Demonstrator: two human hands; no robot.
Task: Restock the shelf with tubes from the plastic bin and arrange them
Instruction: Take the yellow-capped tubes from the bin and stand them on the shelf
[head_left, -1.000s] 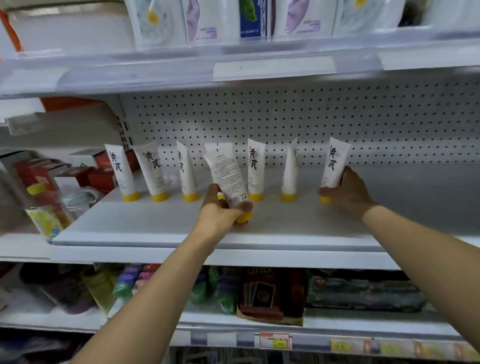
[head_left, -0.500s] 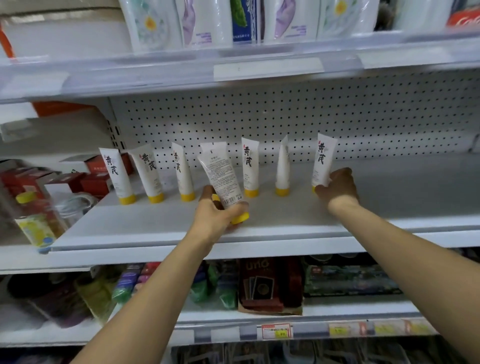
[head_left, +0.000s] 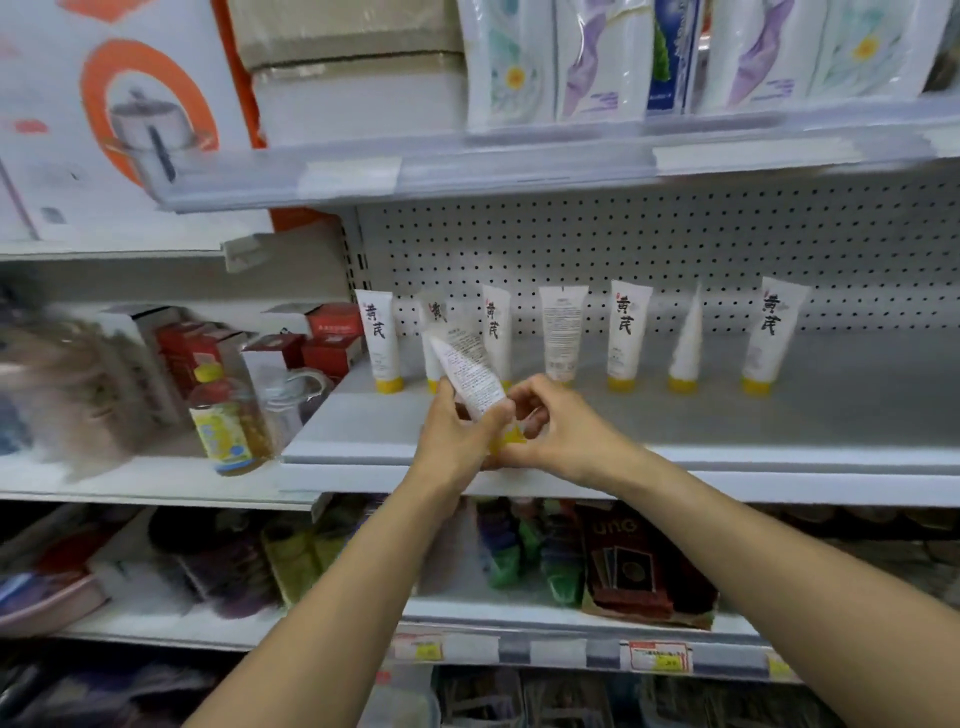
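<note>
Left hand (head_left: 457, 441) grips white tube (head_left: 470, 371), tilted over shelf (head_left: 779, 415) front; right hand (head_left: 566, 436) pinches its yellow cap end. Best: turn label forward, stand cap-down, level with standing tubes (head_left: 628, 332).

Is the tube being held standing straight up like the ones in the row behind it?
No, tipped. The held tube leans, flat end toward upper left, yellow cap at lower right; the shelf tubes behind stand cap-down.

Bright even light from above, soft shadows under shelves, motion blur at left edge, wide-angle bending at borders
</note>
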